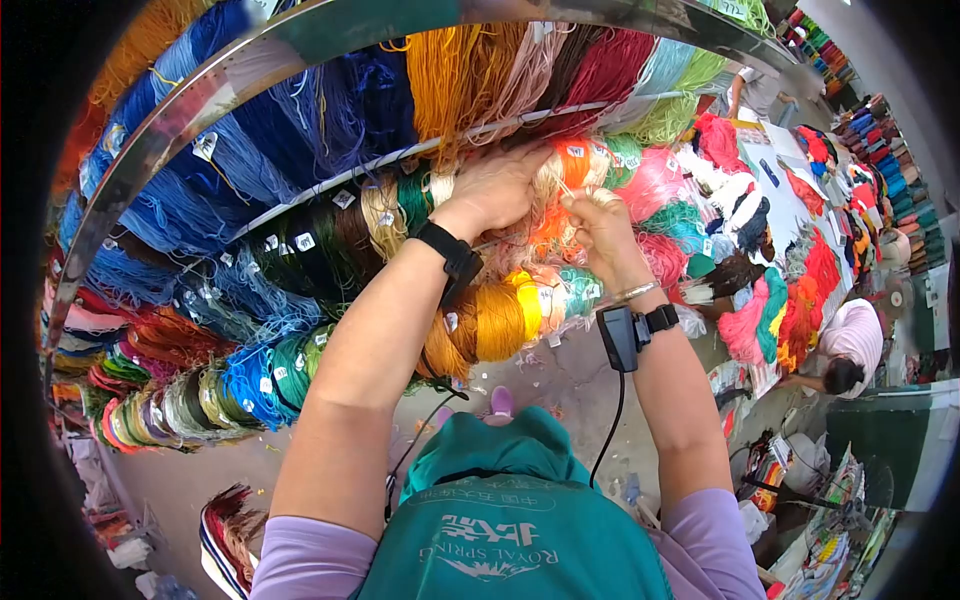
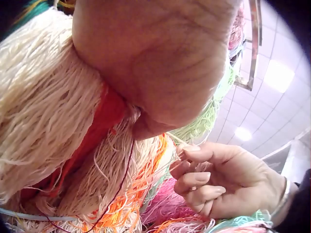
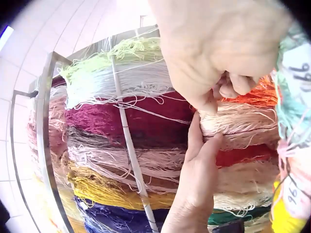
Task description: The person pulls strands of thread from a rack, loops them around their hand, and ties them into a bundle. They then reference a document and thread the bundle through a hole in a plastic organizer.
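Note:
My left hand (image 1: pixel 500 185) reaches in among the hung skeins of thread. In the right wrist view, the left hand's thumb and forefinger (image 3: pixel 195 133) close on a pale peach skein (image 3: pixel 243 121), the other fingertips hidden. My right hand (image 1: pixel 605 235), its fingers curled, pinches a pale thread (image 2: pixel 174 138) between thumb and forefinger, just right of the left hand. That thread runs taut toward the left hand. A dark red strand (image 2: pixel 127 170) lies across the peach skein. Cream thread (image 2: pixel 43 102), a red skein (image 2: pixel 92 131) and orange thread (image 3: pixel 257 92) hang close around.
A curved metal rail (image 1: pixel 250 65) crosses above, and a white rod (image 1: pixel 330 182) runs between the upper and lower rows of skeins. Gold skeins (image 1: pixel 490 320) hang below the hands. To the right, a person (image 1: pixel 850 350) bends beside a table (image 1: pixel 785 150) piled with coloured skeins.

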### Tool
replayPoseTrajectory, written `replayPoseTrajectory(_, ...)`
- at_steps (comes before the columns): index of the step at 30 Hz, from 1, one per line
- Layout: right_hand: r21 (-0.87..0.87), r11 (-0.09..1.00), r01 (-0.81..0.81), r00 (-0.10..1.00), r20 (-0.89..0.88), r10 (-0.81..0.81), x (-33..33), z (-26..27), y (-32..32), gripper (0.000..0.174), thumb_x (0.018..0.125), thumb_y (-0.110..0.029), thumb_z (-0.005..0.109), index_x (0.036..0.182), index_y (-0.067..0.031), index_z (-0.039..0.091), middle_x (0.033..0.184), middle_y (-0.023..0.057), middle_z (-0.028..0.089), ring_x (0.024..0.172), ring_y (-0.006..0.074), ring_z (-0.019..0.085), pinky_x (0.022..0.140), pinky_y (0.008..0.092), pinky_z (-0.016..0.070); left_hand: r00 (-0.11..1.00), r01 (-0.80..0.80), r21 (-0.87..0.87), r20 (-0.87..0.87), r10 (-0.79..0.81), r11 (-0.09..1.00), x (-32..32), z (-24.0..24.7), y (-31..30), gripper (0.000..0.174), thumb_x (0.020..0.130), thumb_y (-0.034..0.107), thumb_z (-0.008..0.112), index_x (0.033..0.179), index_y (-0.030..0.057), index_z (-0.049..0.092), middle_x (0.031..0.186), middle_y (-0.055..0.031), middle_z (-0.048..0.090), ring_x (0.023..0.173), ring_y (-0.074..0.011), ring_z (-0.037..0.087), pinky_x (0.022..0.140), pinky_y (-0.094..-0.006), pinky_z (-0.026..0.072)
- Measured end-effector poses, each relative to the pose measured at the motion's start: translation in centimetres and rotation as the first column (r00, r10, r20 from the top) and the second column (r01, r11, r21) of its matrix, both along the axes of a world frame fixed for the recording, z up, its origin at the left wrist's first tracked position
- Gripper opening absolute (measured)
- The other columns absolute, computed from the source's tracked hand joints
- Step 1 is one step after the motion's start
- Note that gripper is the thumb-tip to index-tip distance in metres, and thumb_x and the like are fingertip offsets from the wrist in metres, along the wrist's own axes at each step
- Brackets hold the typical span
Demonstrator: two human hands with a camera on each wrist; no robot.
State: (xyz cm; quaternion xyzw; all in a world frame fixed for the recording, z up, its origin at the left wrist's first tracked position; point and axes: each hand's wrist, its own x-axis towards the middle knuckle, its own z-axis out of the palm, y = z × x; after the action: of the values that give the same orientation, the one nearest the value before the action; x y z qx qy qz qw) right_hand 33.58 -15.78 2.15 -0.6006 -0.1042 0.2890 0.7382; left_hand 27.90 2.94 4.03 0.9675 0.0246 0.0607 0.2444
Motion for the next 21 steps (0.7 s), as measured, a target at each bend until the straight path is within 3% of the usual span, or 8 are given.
replayPoseTrajectory(3,0.059,0.998,0.007,0.998,-0.067,-0.003,-0.2,0.4,0.2,0.009,0.091,-0.006,0.065,0.098,-0.0063,0.060,0.095,0.0073,0.071,0.058,0.0057,0.053,0.041,0.0167,0.0306,1.000,-0.004,0.020,0.008,0.004,1.000,0.0,0.0,0.0,0.064,0.088,0.013,0.047,0.150,0.0223,0.039,0.157,-0.0023,0.037,0.142,-0.0292,0.037,0.118,-0.0519,0.0253)
replayPoseTrajectory(6,0.070,0.997,0.033,0.994,-0.108,-0.025,-0.5,1.0,0.5,0.010,0.090,-0.009,0.065,0.099,-0.0072,0.061,0.086,0.0033,0.069,0.057,0.0058,0.053,0.042,0.0169,0.0313,1.000,-0.002,0.014,-0.004,0.002,1.000,-0.1,0.2,-0.1,0.064,0.088,0.014,0.047,0.150,0.0223,0.039,0.157,-0.0022,0.036,0.142,-0.0292,0.037,0.118,-0.0519,0.0253)
replayPoseTrajectory(9,0.086,0.996,0.039,0.991,-0.134,-0.027,0.1,0.5,0.6,0.017,0.091,-0.010,0.064,0.107,-0.0054,0.060,0.089,0.0053,0.070,0.057,0.0070,0.053,0.041,0.0171,0.0315,1.000,-0.003,0.011,-0.010,0.003,1.000,-0.2,0.4,-0.2,0.064,0.088,0.014,0.048,0.150,0.0224,0.038,0.157,-0.0025,0.037,0.142,-0.0293,0.037,0.118,-0.0517,0.0254)
replayPoseTrajectory(15,0.061,0.997,-0.042,0.990,-0.131,0.050,0.7,0.1,1.0,0.015,0.090,-0.005,0.067,0.103,-0.0031,0.060,0.092,0.0074,0.070,0.060,0.0078,0.055,0.042,0.0174,0.0324,1.000,-0.002,0.015,-0.015,0.002,1.000,-0.2,0.6,-0.2,0.063,0.088,0.015,0.047,0.150,0.0204,0.038,0.157,-0.0042,0.037,0.141,-0.0294,0.038,0.117,-0.0514,0.0262)
replayPoseTrajectory(18,0.081,0.997,0.005,0.992,-0.126,0.006,0.3,0.0,1.5,0.014,0.087,-0.002,0.070,0.099,-0.0029,0.063,0.084,0.0034,0.067,0.059,0.0069,0.054,0.042,0.0177,0.0318,0.999,0.002,0.111,0.033,-0.005,0.994,-0.3,0.5,-0.2,0.062,0.088,0.015,0.050,0.150,0.0155,0.038,0.154,-0.0092,0.041,0.135,-0.0318,0.046,0.112,-0.0427,0.0377)
replayPoseTrajectory(21,0.063,0.998,0.029,0.987,-0.162,-0.018,0.6,-0.3,1.7,0.015,0.086,-0.001,0.071,0.098,-0.0040,0.063,0.080,0.0012,0.064,0.059,0.0066,0.054,0.042,0.0178,0.0315,0.999,0.006,0.099,0.041,-0.010,0.995,-0.2,0.4,-0.1,0.063,0.088,0.015,0.051,0.150,0.0155,0.038,0.154,-0.0095,0.041,0.134,-0.0323,0.046,0.111,-0.0422,0.0387)
